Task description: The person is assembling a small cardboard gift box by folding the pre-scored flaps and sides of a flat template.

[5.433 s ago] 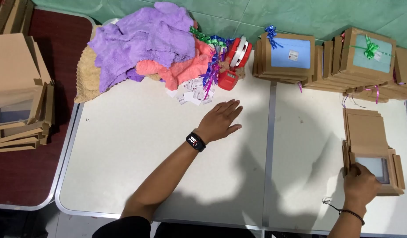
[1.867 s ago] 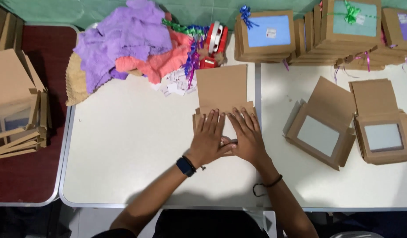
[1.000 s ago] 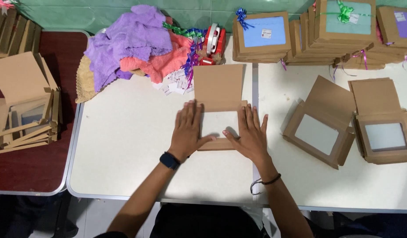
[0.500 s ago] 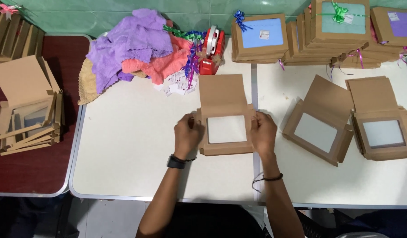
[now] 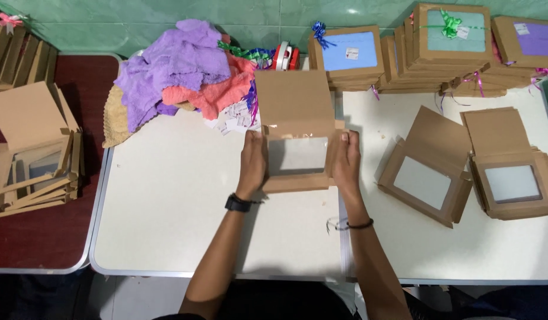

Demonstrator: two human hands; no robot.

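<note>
Windowed cardboard box [image 5: 298, 157], held at both side walls above the middle of the white table [image 5: 167, 207].

The left hand [image 5: 253, 163] and right hand [image 5: 345, 163] clasp opposite sides, fingers curled over the walls, with the flap lid standing open toward the heap of purple and orange cloths [image 5: 179, 74]. Thin brown card of this kind is judged light and fairly stiff along its folds, yet easily creased; the clear window panel looks the weakest part. The folded side walls and corners appear the safest places to grip. Two similar open boxes [image 5: 464, 169] lie to the right.
</note>
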